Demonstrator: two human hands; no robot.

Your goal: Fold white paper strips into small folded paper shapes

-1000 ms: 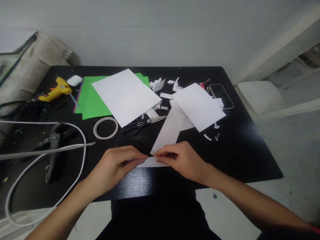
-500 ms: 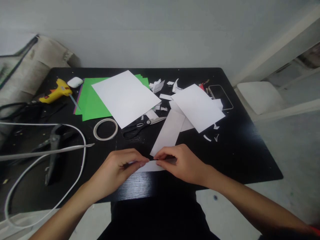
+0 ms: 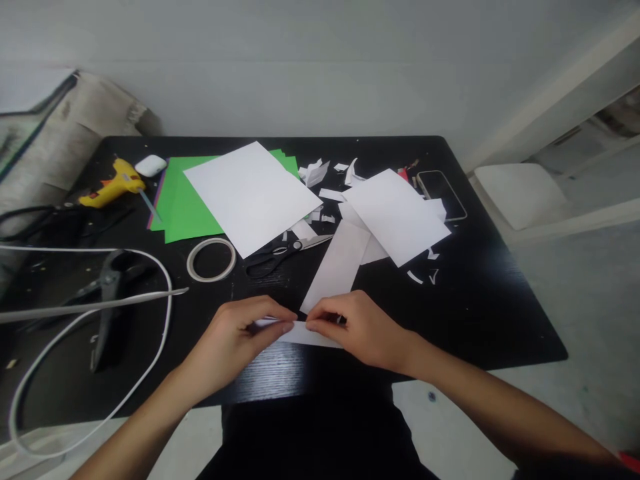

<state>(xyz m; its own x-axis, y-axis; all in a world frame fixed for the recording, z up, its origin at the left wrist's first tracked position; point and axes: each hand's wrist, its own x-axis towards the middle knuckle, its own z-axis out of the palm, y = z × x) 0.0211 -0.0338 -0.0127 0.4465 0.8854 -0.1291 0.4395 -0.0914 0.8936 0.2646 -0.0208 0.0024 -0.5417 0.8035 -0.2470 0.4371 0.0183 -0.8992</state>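
Observation:
A narrow strip of white paper (image 3: 305,333) lies crosswise near the table's front edge, partly covered by my fingers. My left hand (image 3: 250,327) pinches its upper edge between thumb and fingers. Close beside it, my right hand (image 3: 353,323) pinches the same edge, the fingertips of both hands nearly meeting. Just beyond my right hand a longer white paper strip (image 3: 337,260) slants away. Black-handled scissors (image 3: 287,252) rest past my hands, their blades toward the right.
Left on the black table are a tape roll (image 3: 190,267), pliers (image 3: 109,300), a looped white cable (image 3: 167,320) and a yellow glue gun (image 3: 117,183). White sheets (image 3: 255,200) cover green paper (image 3: 187,200). Paper scraps (image 3: 316,175) and a phone (image 3: 443,193) lie farther back.
My right hand has shifted slightly left along the strip's edge, closer to my left hand. My left hand stays nearly in place, still pinching.

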